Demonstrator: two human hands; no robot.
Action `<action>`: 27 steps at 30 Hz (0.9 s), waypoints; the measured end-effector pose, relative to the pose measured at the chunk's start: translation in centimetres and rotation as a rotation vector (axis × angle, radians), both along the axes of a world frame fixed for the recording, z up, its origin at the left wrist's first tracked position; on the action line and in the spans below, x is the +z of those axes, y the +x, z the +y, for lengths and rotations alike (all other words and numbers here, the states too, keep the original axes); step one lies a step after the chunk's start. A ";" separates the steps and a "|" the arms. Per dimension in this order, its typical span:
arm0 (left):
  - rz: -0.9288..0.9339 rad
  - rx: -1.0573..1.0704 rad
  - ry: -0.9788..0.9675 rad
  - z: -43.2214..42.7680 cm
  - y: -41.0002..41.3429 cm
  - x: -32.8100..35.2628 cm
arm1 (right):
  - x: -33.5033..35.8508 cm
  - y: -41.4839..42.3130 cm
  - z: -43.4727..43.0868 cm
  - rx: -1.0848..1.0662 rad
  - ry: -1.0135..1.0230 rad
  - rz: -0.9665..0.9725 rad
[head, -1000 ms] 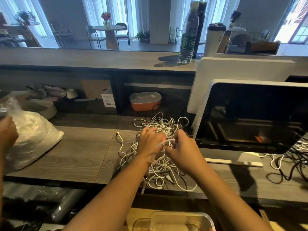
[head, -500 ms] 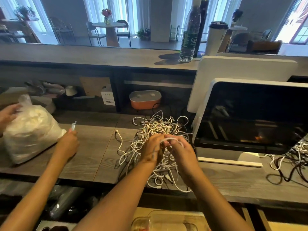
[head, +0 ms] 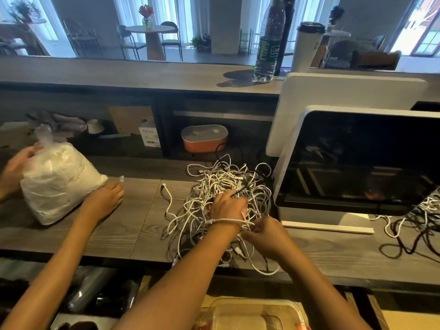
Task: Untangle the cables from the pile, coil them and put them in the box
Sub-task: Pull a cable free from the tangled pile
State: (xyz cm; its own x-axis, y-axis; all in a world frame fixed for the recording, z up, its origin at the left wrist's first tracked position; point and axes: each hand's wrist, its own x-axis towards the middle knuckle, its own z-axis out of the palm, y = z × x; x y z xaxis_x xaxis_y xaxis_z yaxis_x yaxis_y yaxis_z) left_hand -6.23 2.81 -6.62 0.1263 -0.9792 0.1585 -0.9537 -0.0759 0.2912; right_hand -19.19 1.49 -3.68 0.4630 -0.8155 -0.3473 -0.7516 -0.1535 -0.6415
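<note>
Fingers: the left hand (head: 227, 206) is sunk in the cable pile (head: 221, 184), its fingers curled round several strands; the right hand (head: 266, 235), just beside the left wrist, pinches a white cable (head: 226, 220) that loops across that wrist.
Cables: thin round cords, mostly white with a few black, are knotted into a loose, springy mound; small plugs stick out at the edges.
Where they lie: the mound sits on the counter (head: 142, 222) in front of the person, spilling over its near edge.
Counter: grey-brown boards with a marked wood grain and a matt finish.
Box: a clear plastic box (head: 257, 313) with rounded corners sits below the counter's near edge, under the forearms.
Right side: a monitor (head: 357, 163) with a white casing and a glossy dark screen stands touching the pile and hems it in; past it lies a second tangle (head: 416, 217) of black and white cords.
Left side: another person's near hand (head: 104, 198) and far hand (head: 16, 163) flank a crinkled translucent plastic bag (head: 59, 184) full of something white.
Behind: an oval orange tub (head: 204, 138) with a grey lid stands in the recess; on the ledge above are a clear water bottle (head: 267, 44) and a white tumbler (head: 307, 46).
</note>
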 end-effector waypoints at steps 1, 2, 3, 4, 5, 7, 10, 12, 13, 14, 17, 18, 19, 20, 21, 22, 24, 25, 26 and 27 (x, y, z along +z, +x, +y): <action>0.023 0.068 0.033 -1.1 -2.0 0.0 | 0.0 -0.1 0.0 -0.037 0.040 -0.124; 0.094 0.103 0.020 -1.1 -0.5 -1.4 | 0.3 -0.1 0.0 -0.085 0.019 -0.227; 0.149 0.146 0.060 -1.4 -0.5 -1.7 | 0.4 0.1 -0.1 -0.136 -0.026 -0.315; 0.136 0.177 0.076 -1.4 0.0 -1.3 | 0.6 0.3 -0.1 -0.183 -0.040 -0.399; 0.192 0.193 0.023 -0.9 -0.3 -0.5 | 0.6 0.5 0.0 -0.218 -0.014 -0.492; 0.294 0.165 -0.003 -1.1 -1.5 -0.9 | 0.9 1.0 0.6 -0.259 0.020 -0.645; 0.267 0.126 -0.088 -1.9 0.1 -2.2 | 1.5 1.0 1.2 -0.323 -0.044 -0.776; 0.146 0.167 -0.061 -1.8 -0.9 -1.8 | 2.0 0.9 1.2 -0.375 -0.019 -0.848; 0.210 0.101 -0.199 -2.0 -2.5 -1.2 | 2.3 0.9 1.2 -0.415 0.021 -0.888; 0.197 0.062 -0.160 -1.6 -1.3 -0.9 | 2.7 0.9 1.3 -0.448 0.069 -0.932; -0.265 -0.051 0.077 5.3 13.9 -2.0 | 4.1 0.9 1.8 -0.488 0.157 -1.057; -0.537 0.082 0.226 7.2 21.6 -2.7 | 4.6 0.9 1.8 -0.492 0.170 -1.090; -0.745 0.153 0.333 9.2 28.1 -2.9 | 5.1 0.8 1.8 -0.485 0.172 -1.104; -0.816 0.219 0.361 10.9 33.0 -3.2 | 5.6 0.7 1.8 -0.467 0.148 -1.086; -0.833 0.244 0.406 11.9 35.7 -3.9 | 5.7 0.6 1.5 -0.425 0.081 -1.017; -0.880 0.234 0.391 12.3 36.1 -3.4 | 5.7 0.5 1.1 -0.361 0.004 -0.892; -0.723 0.164 0.281 10.8 32.8 -2.6 | 4.5 0.1 0.2 -0.217 -0.134 -0.484; -0.644 0.199 0.279 9.6 30.9 -2.2 | 3.7 -0.1 -0.1 -0.148 -0.190 -0.266; -0.649 0.091 0.103 8.6 28.0 -2.1 | 3.1 -0.4 -0.2 -0.086 -0.237 -0.080; -0.506 0.108 -0.025 7.4 23.8 -1.6 | 2.8 -0.6 -0.1 -0.047 -0.255 0.039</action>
